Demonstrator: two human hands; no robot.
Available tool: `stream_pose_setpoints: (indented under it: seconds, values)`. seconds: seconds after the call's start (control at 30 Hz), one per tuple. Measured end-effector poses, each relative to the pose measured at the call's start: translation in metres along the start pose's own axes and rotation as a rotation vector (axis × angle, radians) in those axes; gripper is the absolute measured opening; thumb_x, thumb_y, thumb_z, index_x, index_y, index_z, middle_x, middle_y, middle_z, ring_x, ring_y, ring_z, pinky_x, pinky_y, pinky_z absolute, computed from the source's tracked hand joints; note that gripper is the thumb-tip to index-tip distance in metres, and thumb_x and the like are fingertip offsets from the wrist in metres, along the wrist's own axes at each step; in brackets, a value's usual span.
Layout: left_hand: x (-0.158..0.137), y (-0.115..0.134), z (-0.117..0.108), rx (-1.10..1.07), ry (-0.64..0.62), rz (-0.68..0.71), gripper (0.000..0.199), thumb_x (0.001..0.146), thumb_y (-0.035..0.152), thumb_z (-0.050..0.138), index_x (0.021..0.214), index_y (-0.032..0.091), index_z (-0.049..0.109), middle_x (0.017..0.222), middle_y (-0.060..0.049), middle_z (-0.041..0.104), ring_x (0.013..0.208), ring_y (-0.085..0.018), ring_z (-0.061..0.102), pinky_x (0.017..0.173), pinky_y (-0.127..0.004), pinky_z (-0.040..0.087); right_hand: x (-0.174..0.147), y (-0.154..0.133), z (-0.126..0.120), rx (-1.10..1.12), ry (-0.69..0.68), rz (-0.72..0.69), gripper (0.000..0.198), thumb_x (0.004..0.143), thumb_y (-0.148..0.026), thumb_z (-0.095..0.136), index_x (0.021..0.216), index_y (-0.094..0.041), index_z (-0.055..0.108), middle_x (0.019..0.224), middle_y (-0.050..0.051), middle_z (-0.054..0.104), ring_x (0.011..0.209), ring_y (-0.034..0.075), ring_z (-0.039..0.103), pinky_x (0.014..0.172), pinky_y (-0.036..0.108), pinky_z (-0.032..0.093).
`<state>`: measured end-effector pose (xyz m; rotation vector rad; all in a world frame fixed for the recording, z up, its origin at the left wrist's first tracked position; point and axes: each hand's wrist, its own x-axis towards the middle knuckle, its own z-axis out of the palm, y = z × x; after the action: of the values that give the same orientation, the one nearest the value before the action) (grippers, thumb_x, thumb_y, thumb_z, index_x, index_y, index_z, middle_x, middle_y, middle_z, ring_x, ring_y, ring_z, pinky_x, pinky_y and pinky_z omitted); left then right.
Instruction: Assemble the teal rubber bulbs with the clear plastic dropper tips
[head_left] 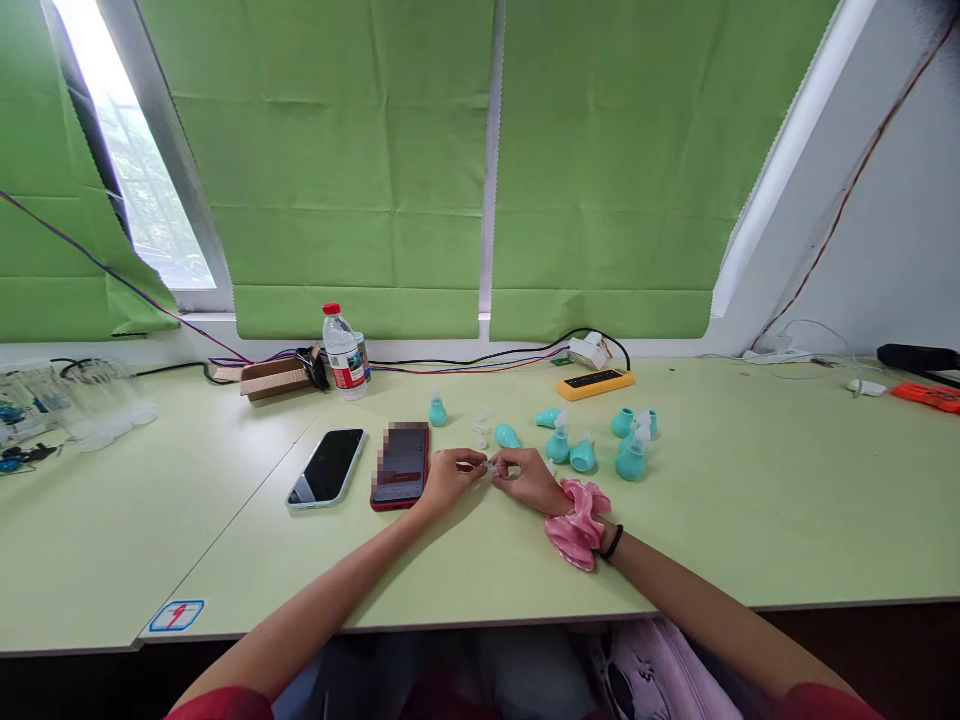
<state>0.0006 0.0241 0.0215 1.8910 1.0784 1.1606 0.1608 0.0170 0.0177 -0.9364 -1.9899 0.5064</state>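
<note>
Above the table, my left hand (454, 477) and my right hand (529, 481) meet fingertip to fingertip. Between them they pinch a small clear plastic piece (491, 467), largely covered by the fingers. Just beyond my right hand lie teal squeeze bulbs: a bare one on its side (507, 436) and an upright one with a clear tip (556, 445). Another bulb (582, 455) leans beside it. Farther right is a cluster of bulbs (631, 461), and one tipped bulb (438, 411) stands at the back. Several small clear parts (481, 442) are scattered beyond my fingers.
Left of my hands lie a red-cased phone (401, 465) and a light-cased phone (327, 468). Toward the window stand a red-capped bottle (345, 355), an open cardboard box (275, 378) and a yellow power strip (595, 384). Clear plastic items (90, 400) crowd the far left.
</note>
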Motion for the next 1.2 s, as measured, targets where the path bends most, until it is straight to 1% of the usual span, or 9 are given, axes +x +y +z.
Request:
stream_pose_setpoints:
  seconds: [0.17,0.33,0.5,0.63,0.8,0.93,1.07,1.13,1.2]
  values:
    - [0.000,-0.001,0.000,-0.006,-0.033,0.006,0.017,0.065,0.025,0.057,0.074,0.012,0.066,0.075,-0.005,0.066,0.070,-0.016,0.060,0.066,-0.023,0.048,0.001,-0.001,-0.003,-0.054,-0.035,-0.095,0.017,0.064,-0.010,0.049,0.052,-0.018,0.040,0.060,-0.002,0.052,0.069,0.013,0.051,0.066,0.024,0.039]
    - [0.001,0.001,0.000,-0.045,-0.025,-0.021,0.021,0.064,0.028,0.059,0.075,0.011,0.065,0.074,-0.006,0.066,0.069,-0.017,0.060,0.064,-0.023,0.048,0.001,-0.003,-0.006,-0.079,-0.082,-0.121,0.017,0.064,-0.008,0.048,0.052,-0.017,0.039,0.064,-0.001,0.053,0.067,0.011,0.050,0.065,0.022,0.038]
    - [0.001,0.002,-0.001,0.014,-0.073,0.003,0.023,0.067,0.030,0.056,0.075,0.012,0.067,0.072,-0.005,0.066,0.069,-0.017,0.060,0.062,-0.023,0.046,0.001,-0.004,-0.007,-0.088,-0.096,-0.109,0.016,0.065,-0.008,0.046,0.054,-0.018,0.041,0.065,-0.001,0.052,0.067,0.012,0.049,0.065,0.023,0.039]
    - [0.000,0.006,-0.002,0.086,-0.076,0.040,0.021,0.069,0.028,0.053,0.075,0.013,0.067,0.074,-0.004,0.067,0.070,-0.016,0.060,0.063,-0.022,0.046,0.000,-0.002,-0.006,-0.086,-0.102,-0.072,0.015,0.065,-0.009,0.046,0.054,-0.018,0.042,0.066,-0.001,0.053,0.068,0.012,0.049,0.067,0.024,0.039]
    - [-0.002,0.012,-0.003,0.283,-0.079,0.145,0.018,0.068,0.019,0.051,0.077,0.016,0.066,0.080,-0.004,0.066,0.073,-0.015,0.060,0.070,-0.023,0.044,0.000,-0.001,-0.006,-0.077,-0.099,-0.068,0.015,0.067,-0.011,0.047,0.054,-0.019,0.043,0.062,-0.001,0.050,0.064,0.011,0.047,0.066,0.024,0.039]
    - [-0.003,0.011,-0.002,0.380,-0.090,0.162,0.021,0.066,0.016,0.050,0.082,0.016,0.064,0.081,-0.004,0.065,0.073,-0.015,0.058,0.071,-0.024,0.043,-0.001,-0.002,-0.005,-0.084,-0.101,-0.073,0.018,0.068,-0.013,0.047,0.053,-0.018,0.040,0.058,-0.002,0.045,0.061,0.011,0.045,0.062,0.022,0.038]
    - [-0.005,0.009,-0.001,0.419,-0.115,0.201,0.019,0.065,0.014,0.050,0.081,0.017,0.059,0.078,-0.003,0.064,0.071,-0.015,0.057,0.067,-0.024,0.042,0.000,-0.003,-0.004,-0.093,-0.092,-0.081,0.017,0.067,-0.013,0.048,0.053,-0.018,0.040,0.058,-0.003,0.046,0.061,0.010,0.045,0.061,0.022,0.037]
    - [-0.006,0.010,-0.001,0.400,-0.130,0.204,0.025,0.064,0.014,0.051,0.088,0.018,0.056,0.079,-0.002,0.063,0.071,-0.015,0.057,0.066,-0.024,0.041,0.000,-0.002,-0.003,-0.098,-0.081,-0.075,0.017,0.066,-0.013,0.050,0.053,-0.018,0.041,0.060,-0.002,0.048,0.062,0.010,0.046,0.062,0.022,0.037]
    - [-0.006,0.010,-0.002,0.370,-0.134,0.197,0.031,0.064,0.014,0.051,0.095,0.018,0.053,0.082,-0.002,0.063,0.074,-0.015,0.057,0.068,-0.024,0.041,0.001,-0.002,-0.002,-0.086,-0.056,-0.063,0.017,0.065,-0.013,0.051,0.053,-0.018,0.041,0.061,-0.002,0.050,0.063,0.011,0.047,0.063,0.022,0.037]
